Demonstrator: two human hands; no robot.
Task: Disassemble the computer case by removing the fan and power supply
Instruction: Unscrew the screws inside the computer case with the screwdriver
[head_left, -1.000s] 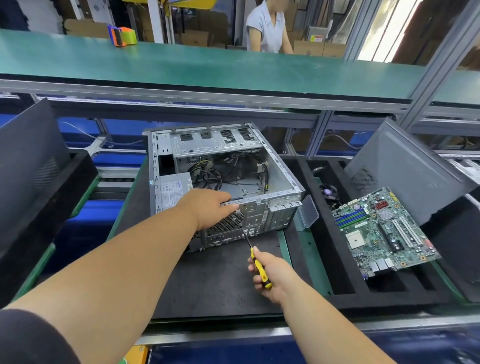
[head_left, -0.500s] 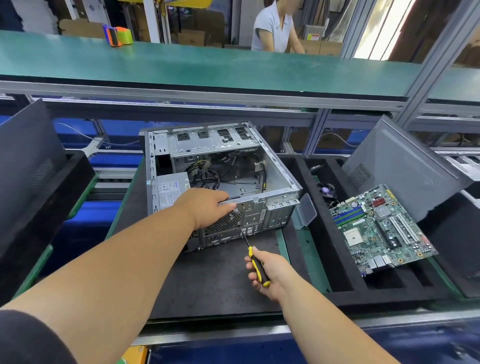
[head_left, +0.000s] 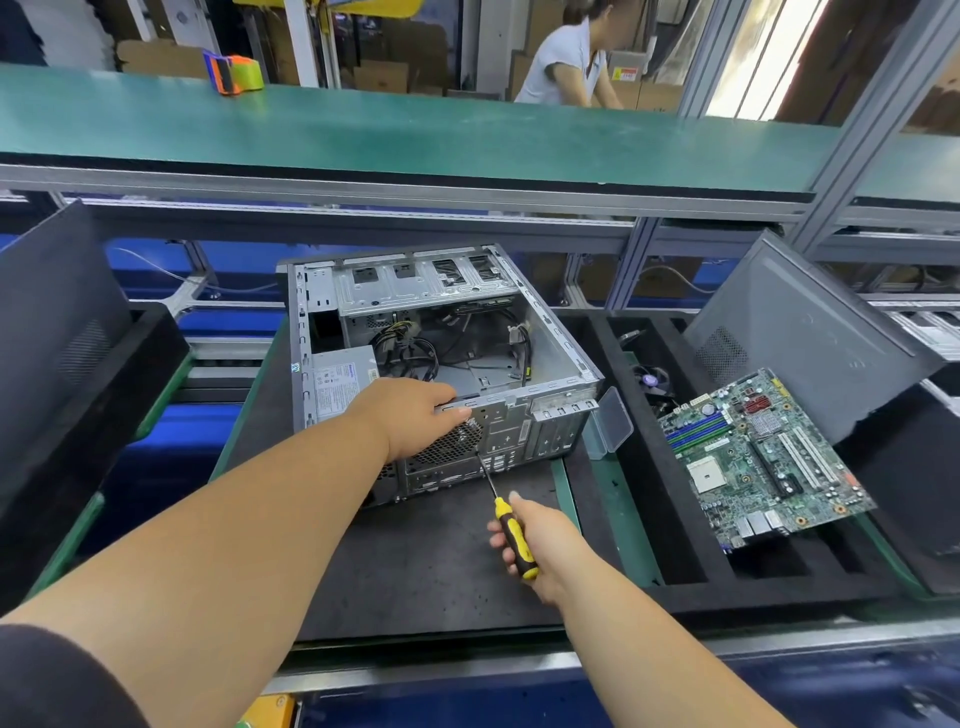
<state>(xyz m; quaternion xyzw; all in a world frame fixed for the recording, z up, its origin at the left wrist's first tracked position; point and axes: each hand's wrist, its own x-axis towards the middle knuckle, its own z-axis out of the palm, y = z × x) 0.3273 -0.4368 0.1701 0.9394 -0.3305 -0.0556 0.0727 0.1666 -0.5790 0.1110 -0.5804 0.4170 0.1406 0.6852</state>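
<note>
At the far left a black panel (head_left: 57, 332) leans in a black foam tray (head_left: 130, 374). Next comes the dark mat (head_left: 415, 571) on the tabletop, and on it lies the one computer case (head_left: 550, 343), on its side with the open face up. Inside the case, against its left wall, sits one grey power supply (head_left: 337, 384) with a printed label, and a bundle of black and yellow cables (head_left: 415, 348) spreads over the floor of the case beside it; a row of metal drive bays (head_left: 415, 280) fills the far end. The fan grille (head_left: 449, 444) shows as a round mesh in the near panel of the case. The left hand (head_left: 410, 415) rests on the near top edge of the case, fingers curled over the rim above the grille. The right hand (head_left: 545, 545) grips one screwdriver (head_left: 511, 535) with a yellow and black handle, its tip touching the near panel just beside the grille. A small clear plastic lid (head_left: 613, 423) stands just right of the case. Further right a black foam tray (head_left: 675, 577) with several compartments holds one small fan (head_left: 652, 382) in a far compartment and one green circuit board (head_left: 763, 457) lying tilted across the dividers. One grey side panel (head_left: 810, 338) leans behind the board. Up on the green shelf (head_left: 467, 135) stands one orange and green tape dispenser (head_left: 234, 73), and another person (head_left: 566, 62) works beyond it.
</note>
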